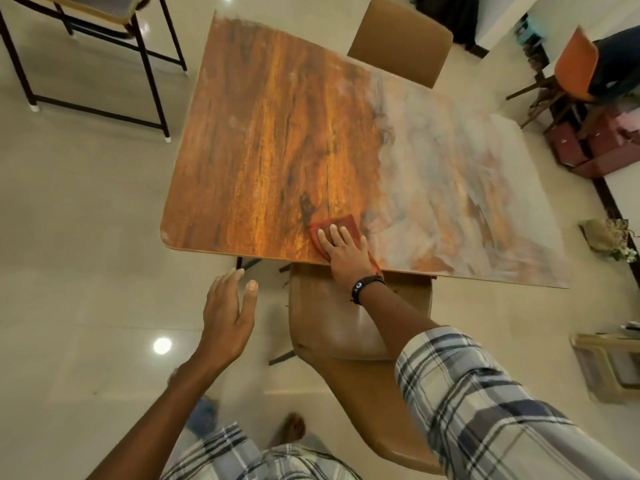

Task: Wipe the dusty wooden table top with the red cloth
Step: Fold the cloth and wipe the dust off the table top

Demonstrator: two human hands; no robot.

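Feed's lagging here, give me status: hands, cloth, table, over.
Right hand flat on red cloth, table top near edge. Left hand open, clear of table. Right half dusty. Nothing in the way.

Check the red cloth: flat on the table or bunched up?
Flat. The red cloth lies as a smooth pad on the table top, pressed under the right hand, fingers straight. Layers: cannot tell.

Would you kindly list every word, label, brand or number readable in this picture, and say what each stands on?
No text can be read anywhere.
The table top and red cloth bear no writing.
The wristband shows a bead, no letters.
Pale marks on the maroon boxes are too blurred to read.
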